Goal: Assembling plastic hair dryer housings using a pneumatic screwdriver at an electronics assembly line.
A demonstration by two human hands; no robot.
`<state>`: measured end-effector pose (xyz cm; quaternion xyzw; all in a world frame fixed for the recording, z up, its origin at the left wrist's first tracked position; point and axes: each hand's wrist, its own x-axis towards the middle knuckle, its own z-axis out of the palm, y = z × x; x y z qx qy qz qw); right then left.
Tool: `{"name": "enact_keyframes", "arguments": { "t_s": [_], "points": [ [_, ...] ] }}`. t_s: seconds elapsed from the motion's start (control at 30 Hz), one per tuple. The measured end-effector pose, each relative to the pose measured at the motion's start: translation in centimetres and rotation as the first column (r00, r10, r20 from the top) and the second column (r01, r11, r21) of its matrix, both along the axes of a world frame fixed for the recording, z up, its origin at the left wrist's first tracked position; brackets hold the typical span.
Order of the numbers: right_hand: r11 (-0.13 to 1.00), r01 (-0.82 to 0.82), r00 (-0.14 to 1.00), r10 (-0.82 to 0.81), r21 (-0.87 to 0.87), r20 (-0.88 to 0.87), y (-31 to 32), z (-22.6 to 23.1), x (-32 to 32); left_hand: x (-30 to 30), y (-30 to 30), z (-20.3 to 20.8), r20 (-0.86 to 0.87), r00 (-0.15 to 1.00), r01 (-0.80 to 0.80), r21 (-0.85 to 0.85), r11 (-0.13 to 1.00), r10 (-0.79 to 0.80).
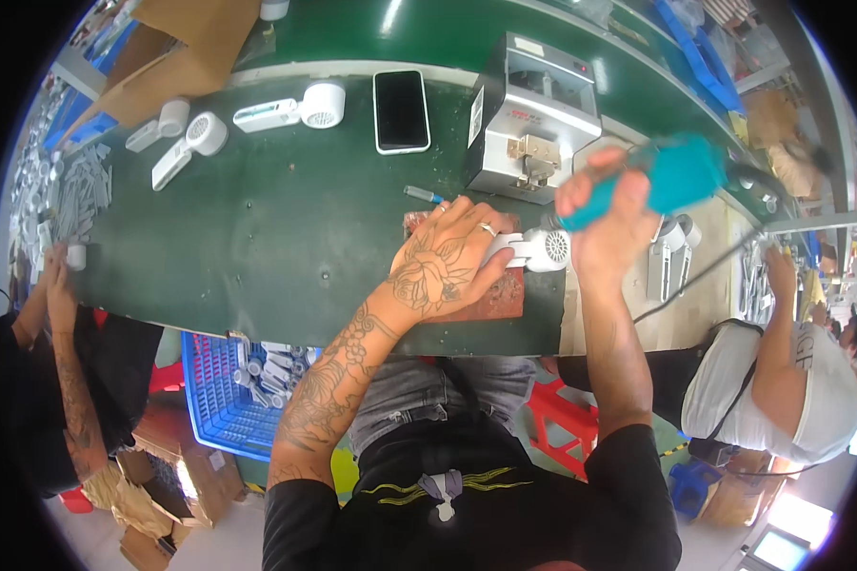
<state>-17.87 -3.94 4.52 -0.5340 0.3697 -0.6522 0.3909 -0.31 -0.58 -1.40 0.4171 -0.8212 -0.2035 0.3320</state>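
Note:
My left hand (440, 259) is closed over the handle of a small white handheld fan (548, 250), whose round grille faces up and points right. Beneath hand and fan lies a worn reddish-brown pad (503, 301) on the green bench. My right hand (602, 214) is wrapped round a teal handheld power tool (681, 178), blurred by motion. The tool's lower left end is at the fan's head; whether they touch, I cannot tell. A blue-capped, pen-like tool (423, 194) lies just beyond my left hand.
A phone (402, 111) and a grey metal machine (535, 119) stand at the back. More white fans (322, 106) lie back left, others (673, 249) on cardboard at right. A blue basket (221, 433) of parts sits below the bench edge. Co-workers (781, 381) are at both sides.

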Motion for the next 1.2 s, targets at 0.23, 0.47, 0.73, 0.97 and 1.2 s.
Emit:
{"name": "enact_keyframes", "arguments": {
  "t_s": [0.23, 0.47, 0.73, 0.97, 1.2],
  "points": [
    [0.996, -0.094, 0.994, 0.093, 0.009, 0.049, 2.8, -1.5, -1.0, -0.2, -0.4, -0.5, 0.065, 0.998, -0.01, -0.05, 0.999, 0.013],
    [0.992, -0.124, 0.984, 0.125, -0.016, 0.124, 2.5, -2.6, -0.8, -0.4, -0.8, 0.0, 0.072, 0.997, 0.041, 0.012, 0.999, -0.042],
    [0.993, -0.116, 0.985, 0.116, -0.008, 0.13, 3.5, -3.1, 0.2, 0.1, 0.0, 0.5, 0.075, 0.994, 0.08, 0.041, 0.996, -0.083],
    [0.996, -0.076, 0.961, 0.088, -0.056, 0.264, 8.5, 1.0, -1.9, 2.9, 2.7, 1.7, 0.297, 0.955, 0.094, -0.253, 0.963, -0.016],
    [0.996, 0.084, 0.983, -0.081, -0.006, 0.163, 13.2, -0.8, -5.2, 22.1, 5.1, 0.6, 0.296, 0.774, -0.496, -0.265, 0.827, 0.559]
  ]
}}
